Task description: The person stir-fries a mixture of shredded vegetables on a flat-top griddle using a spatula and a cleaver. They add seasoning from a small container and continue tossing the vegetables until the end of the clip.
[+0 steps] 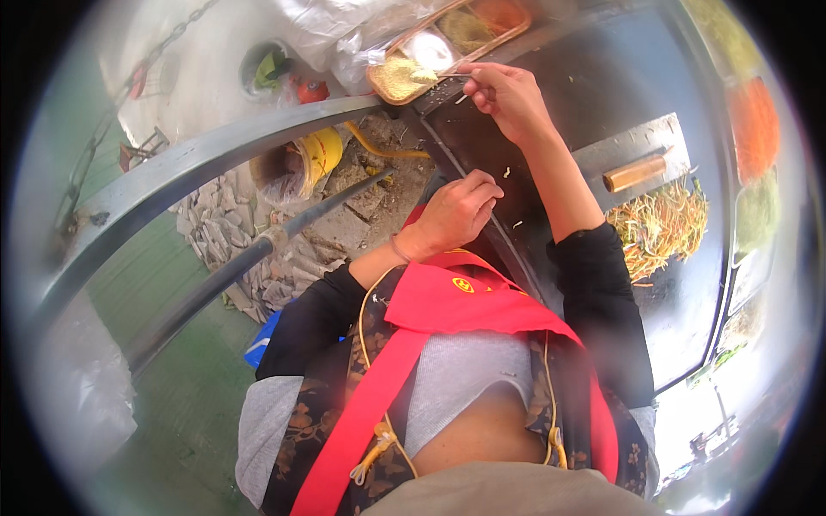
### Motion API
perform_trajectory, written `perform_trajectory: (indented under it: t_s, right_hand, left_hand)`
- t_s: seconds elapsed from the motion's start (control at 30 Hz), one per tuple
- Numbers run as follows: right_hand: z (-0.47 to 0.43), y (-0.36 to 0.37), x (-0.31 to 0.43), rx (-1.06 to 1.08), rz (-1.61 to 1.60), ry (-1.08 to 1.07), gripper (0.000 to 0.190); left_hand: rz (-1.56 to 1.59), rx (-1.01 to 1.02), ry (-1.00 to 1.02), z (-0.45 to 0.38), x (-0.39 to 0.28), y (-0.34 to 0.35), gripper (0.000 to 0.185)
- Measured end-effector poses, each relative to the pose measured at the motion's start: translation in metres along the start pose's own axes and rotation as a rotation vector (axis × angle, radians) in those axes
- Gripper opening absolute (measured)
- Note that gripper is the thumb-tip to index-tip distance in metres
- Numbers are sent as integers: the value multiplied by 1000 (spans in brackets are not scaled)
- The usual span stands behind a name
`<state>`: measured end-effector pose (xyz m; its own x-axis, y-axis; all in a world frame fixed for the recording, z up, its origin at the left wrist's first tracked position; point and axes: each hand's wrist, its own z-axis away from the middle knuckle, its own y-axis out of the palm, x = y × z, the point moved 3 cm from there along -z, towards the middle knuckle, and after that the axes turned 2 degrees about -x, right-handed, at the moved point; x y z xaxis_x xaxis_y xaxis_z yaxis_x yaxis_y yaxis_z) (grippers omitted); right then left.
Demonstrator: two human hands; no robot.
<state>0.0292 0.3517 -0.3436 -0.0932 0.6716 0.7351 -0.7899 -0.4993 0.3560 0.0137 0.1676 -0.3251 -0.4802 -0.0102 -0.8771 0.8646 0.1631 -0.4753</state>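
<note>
My right hand is raised over the griddle's far left corner and pinches the handle of a small spoon. The spoon's bowl, heaped with pale yellow seasoning, is over the end compartment of a seasoning tray. Beside it the tray holds white, brownish and orange-red seasonings. My left hand is nearer my body, above the edge of the dark griddle; its fingers are curled, and whether they hold anything cannot be told. A heap of cooked shredded vegetables lies on the griddle at the right, beside a wide metal scraper with a wooden handle.
Containers of shredded vegetables, one orange, line the griddle's right side. Metal rails run at the left. Below stand a yellow bucket and a heap of broken pieces. Clear plastic bags lie beyond the tray.
</note>
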Motion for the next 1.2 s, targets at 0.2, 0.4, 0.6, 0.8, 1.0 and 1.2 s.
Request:
perform_trajectory:
  t_s: [0.2,0.4,0.6,0.8,1.0,1.2]
  right_hand:
    - [122,-108,29,-139,-81,-67,27]
    - [265,-230,52,-638,491,-105,28]
    - [177,-167,91,-656,567,-407,25]
    - [61,-80,124,-570,330,-579,22]
    - [68,-86,116,-665,260,-539,21]
    - [110,-83,125,-676,343,-611,20]
  left_hand:
    - [35,139,74,-16,-10,20,14]
    - [61,171,115,-35,-15,30,13]
    - [64,-34,27,-97,5,0,18]
    - [-475,-529,179,-238,38,-22,61]
    - [-633,-286,76,-295,61,-6,69]
    - [-481,-417,436,-273,9,-10,63]
